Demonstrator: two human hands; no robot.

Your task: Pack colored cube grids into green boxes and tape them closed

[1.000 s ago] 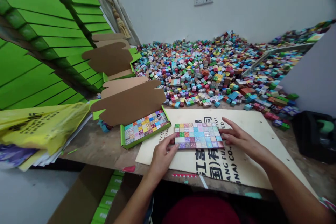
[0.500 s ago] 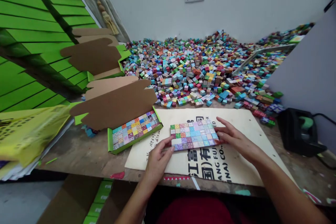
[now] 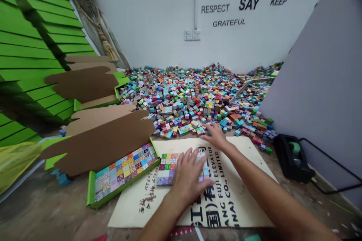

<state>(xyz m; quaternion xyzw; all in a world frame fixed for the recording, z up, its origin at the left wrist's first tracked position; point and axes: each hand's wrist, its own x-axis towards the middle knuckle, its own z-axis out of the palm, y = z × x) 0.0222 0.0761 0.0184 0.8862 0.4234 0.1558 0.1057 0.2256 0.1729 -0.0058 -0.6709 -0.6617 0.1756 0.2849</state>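
A flat rectangular block of small patterned cubes (image 3: 166,169) lies on a cream printed sheet (image 3: 243,184). My left hand (image 3: 186,173) is spread over its right half and hides part of it; whether the palm presses on it I cannot tell. Farther off, my right hand (image 3: 216,136) reaches to the near edge of a heap of colourful cubes (image 3: 181,101), its fingers apart with nothing visible in them. To the left, a green box (image 3: 121,180) filled with rows of similar cubes stands with its brown cardboard lid raised.
Green boxes (image 3: 31,60) are stacked high at the left, beside another box with a brown lid (image 3: 85,83). A yellow plastic bag (image 3: 19,162) lies at the left edge. On the right a black tape dispenser (image 3: 294,158) stands by a grey panel (image 3: 308,83).
Both hands have let go of the block's ends, and it now rests on the sheet. My left hand has moved over it; my right has gone forward to the heap. The view has tilted up.
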